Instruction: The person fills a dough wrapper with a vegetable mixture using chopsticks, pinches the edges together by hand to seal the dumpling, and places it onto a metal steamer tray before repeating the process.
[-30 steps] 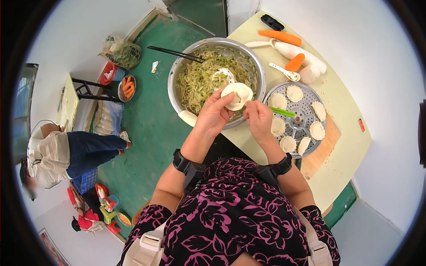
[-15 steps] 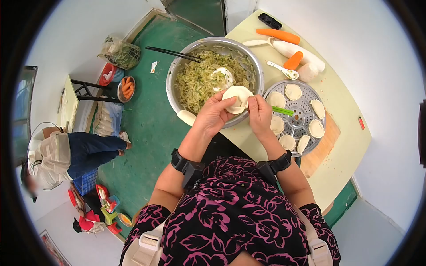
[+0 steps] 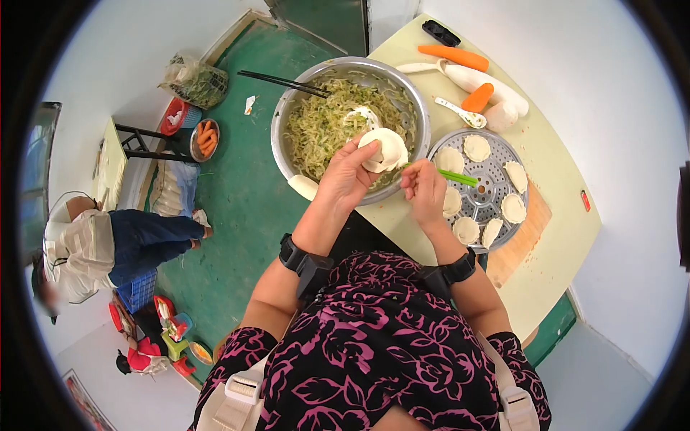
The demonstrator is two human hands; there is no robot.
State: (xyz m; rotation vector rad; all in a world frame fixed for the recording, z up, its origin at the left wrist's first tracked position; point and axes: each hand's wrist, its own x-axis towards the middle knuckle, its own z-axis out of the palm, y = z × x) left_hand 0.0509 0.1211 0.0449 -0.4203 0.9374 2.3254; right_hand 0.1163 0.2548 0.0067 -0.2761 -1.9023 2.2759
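My left hand (image 3: 348, 174) pinches a pale, partly folded dumpling (image 3: 387, 149) over the near rim of a large metal bowl (image 3: 279, 147). Shredded green filling (image 3: 316, 129) lies in the bowl, with a white object (image 3: 365, 115) partly buried in it. Just right of the dumpling, apart from it, my right hand (image 3: 427, 190) has its fingers curled around a thin green stick (image 3: 458, 178). The stick's far end reaches over a round perforated steamer tray (image 3: 486, 195), where several dumplings (image 3: 476, 148) sit around the edge.
Black chopsticks (image 3: 280, 82) rest across the bowl's rim. Carrots (image 3: 453, 57), a white radish (image 3: 485, 85) and a white spoon (image 3: 460, 113) lie on the table's far side. A wooden board (image 3: 535, 223) is under the tray. Two other people, one in jeans (image 3: 154, 233), are at the left.
My right hand has come off the dumpling and shifted slightly down and right, its fingers curling in. My left hand still holds the dumpling, now turned to show a bulging side.
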